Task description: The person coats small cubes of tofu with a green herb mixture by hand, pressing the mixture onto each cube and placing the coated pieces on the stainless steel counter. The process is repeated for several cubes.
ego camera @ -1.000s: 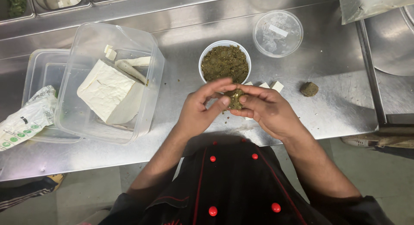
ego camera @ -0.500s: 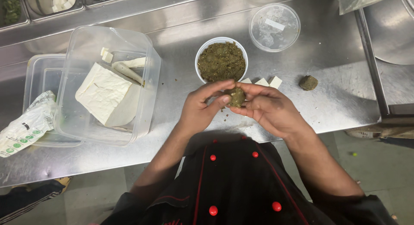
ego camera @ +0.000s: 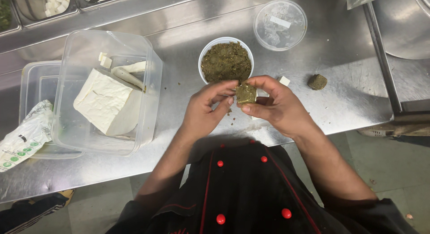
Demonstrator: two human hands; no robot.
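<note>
Change: lump turned from a rough ball a second ago into a squarer block; both hands kept in the same spot near the bowl.
Left hand [ego camera: 204, 110]: fingertips pinching the left side of the small greenish-brown coated block [ego camera: 246, 93]; grip narrow, closed on the block.
Right hand [ego camera: 274, 106]: thumb under and fingers over the block's right side; grip narrow, also holding the block.
Block: lifted off the steel tabletop [ego camera: 340, 95], just near the round white bowl of green-brown minced mixture [ego camera: 226, 62].
Right of hands: small white cube [ego camera: 284, 81] on the tabletop; further right, a finished green-brown coated lump [ego camera: 317, 81], well apart from the hands.
Far right: round clear plastic lid [ego camera: 280, 24], lying flat.
Left: clear rectangular plastic tub [ego camera: 148, 104] with a big white cheese slab [ego camera: 102, 100] and smaller white offcuts [ego camera: 117, 68].
Far left: second clear tub [ego camera: 36, 81] under the first, crumpled white plastic wrapper [ego camera: 24, 135] touching its near side.
</note>
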